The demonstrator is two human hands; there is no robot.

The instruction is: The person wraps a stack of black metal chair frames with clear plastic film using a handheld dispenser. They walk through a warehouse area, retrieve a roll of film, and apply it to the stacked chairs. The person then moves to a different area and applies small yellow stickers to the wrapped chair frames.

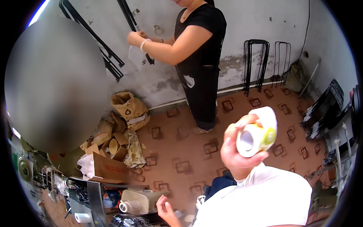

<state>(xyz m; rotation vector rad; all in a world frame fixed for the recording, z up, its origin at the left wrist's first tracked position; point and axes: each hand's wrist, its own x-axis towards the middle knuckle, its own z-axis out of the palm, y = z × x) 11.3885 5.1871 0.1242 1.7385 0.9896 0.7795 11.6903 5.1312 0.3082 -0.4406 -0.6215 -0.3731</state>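
Observation:
Raised over the floor at centre right, my right hand (235, 151) grips a roll of labels (262, 137). The roll is white with yellow-green patches and a hollow core, and its white strip curves up over my fingers. My left hand (167, 212) is low in the picture, its fingers apart and slightly bent, with nothing visible in them. Beside it, to the left, lies a beige container (145, 201) with a white round end. My white top covers much of the lower right.
A person in black (198, 56) stands by the far wall, hands on black metal bars (130, 15). Brown sacks (128, 106) and a cardboard box (113, 168) sit left. Black wire frames (257, 42) lean on the wall; dark stacked pieces (329, 106) stand right. A blurred grey oval hides the upper left.

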